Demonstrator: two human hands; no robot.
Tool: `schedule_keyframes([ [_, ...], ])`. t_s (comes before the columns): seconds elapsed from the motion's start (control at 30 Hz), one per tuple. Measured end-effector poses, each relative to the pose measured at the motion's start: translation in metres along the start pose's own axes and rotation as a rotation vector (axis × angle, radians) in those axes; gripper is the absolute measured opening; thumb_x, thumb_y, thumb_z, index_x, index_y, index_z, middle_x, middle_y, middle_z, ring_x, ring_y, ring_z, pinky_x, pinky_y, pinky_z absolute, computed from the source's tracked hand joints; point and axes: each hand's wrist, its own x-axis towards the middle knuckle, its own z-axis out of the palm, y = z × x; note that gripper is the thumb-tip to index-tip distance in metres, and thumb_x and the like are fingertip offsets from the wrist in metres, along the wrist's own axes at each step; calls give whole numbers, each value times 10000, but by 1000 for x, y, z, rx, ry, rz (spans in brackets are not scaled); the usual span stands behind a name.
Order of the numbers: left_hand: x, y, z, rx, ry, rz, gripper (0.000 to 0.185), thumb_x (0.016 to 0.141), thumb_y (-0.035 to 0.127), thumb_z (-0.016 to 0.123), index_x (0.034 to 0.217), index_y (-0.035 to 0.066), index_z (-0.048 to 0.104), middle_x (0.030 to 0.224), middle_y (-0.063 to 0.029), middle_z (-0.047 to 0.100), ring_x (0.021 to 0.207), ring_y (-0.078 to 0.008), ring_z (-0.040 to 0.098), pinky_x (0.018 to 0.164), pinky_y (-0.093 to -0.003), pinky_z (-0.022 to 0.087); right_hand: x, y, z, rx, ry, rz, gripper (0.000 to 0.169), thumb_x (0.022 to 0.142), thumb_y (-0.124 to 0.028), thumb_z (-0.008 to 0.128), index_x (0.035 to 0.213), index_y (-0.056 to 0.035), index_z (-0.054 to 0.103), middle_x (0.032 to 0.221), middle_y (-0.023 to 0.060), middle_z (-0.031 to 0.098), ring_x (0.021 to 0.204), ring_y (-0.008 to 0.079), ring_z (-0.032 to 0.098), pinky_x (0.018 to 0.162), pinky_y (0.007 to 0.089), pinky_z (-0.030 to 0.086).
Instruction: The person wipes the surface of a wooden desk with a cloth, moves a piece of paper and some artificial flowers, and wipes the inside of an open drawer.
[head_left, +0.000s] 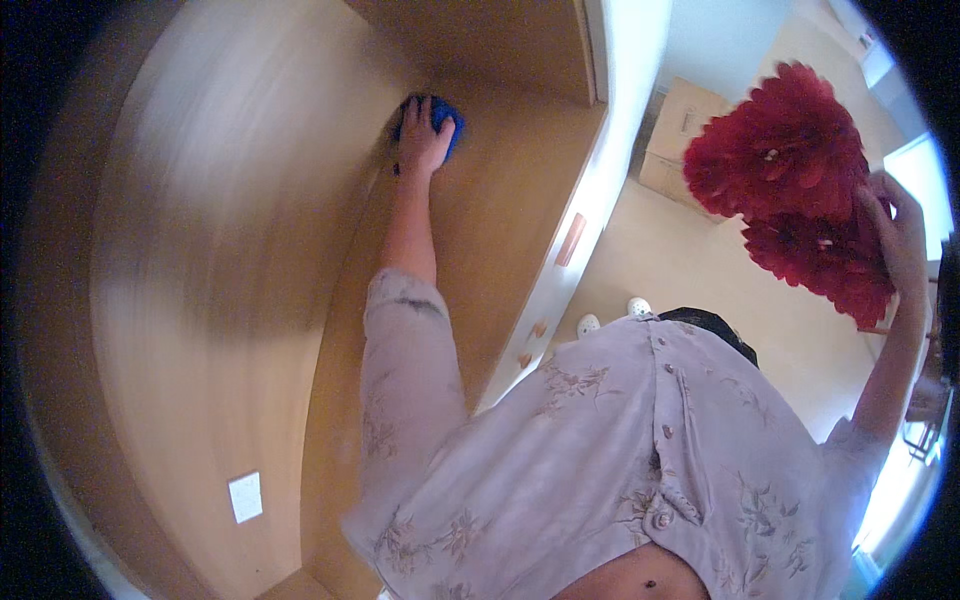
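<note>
My left hand (426, 142) reaches into a wooden shelf compartment (480, 202), its fingers and thumb around a bunched blue cloth (454, 124). The cloth rests at the inner corner where the board meets the light wood panel (225, 225); most of it is hidden by the hand. On the right, held up over the floor, two red artificial flowers with layered petals, one upper (787, 150) and one lower (817, 255), are pinched at their edge by my right hand (889, 217).
A white rectangular plate or label (245, 496) is on the light panel. Along the cabinet's white front edge (555, 292) are a wooden handle (571, 240) and small wooden knobs (540, 328). Cardboard boxes (675, 127) stand on the floor beyond. White clogs (638, 307) show below my shirt.
</note>
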Motion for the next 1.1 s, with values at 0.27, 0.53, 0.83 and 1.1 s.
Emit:
schedule_keyframes([
  [0.27, 32, 45, 36, -174, -117, -104, 464, 730, 254, 501, 1126, 31, 410, 1178, -188, 393, 1084, -313, 386, 923, -377, 300, -67, 79, 12, -267, 125, 329, 231, 808, -237, 499, 890, -23, 527, 808, 135, 562, 728, 234, 558, 673, 330, 421],
  [0.53, -60, 225, 19, -742, -503, 310, 315, 749, 160, 507, 1046, 58, 512, 1043, -143, 528, 940, -277, 514, 836, -348, 392, -66, 113, 31, -345, 177, 329, 255, 802, -248, 501, 939, -37, 542, 819, 137, 569, 730, 244, 557, 693, 331, 415],
  [0.83, -43, 52, 8, -1652, -119, -562, 442, 808, 325, 447, 1119, 11, 431, 1084, -155, 499, 952, -243, 505, 820, -382, 401, -56, 106, 13, -236, 82, 370, 263, 788, -278, 516, 905, -48, 567, 819, 132, 588, 771, 237, 567, 730, 330, 408],
  [1.1, -51, 103, -36, 234, -225, 419, 542, 801, 375, 441, 1261, 138, 278, 1298, -181, 238, 1186, -368, 220, 967, -451, 185, -68, 128, 26, -298, 105, 337, 270, 791, -267, 513, 905, -28, 567, 869, 127, 581, 790, 237, 553, 745, 321, 406],
])
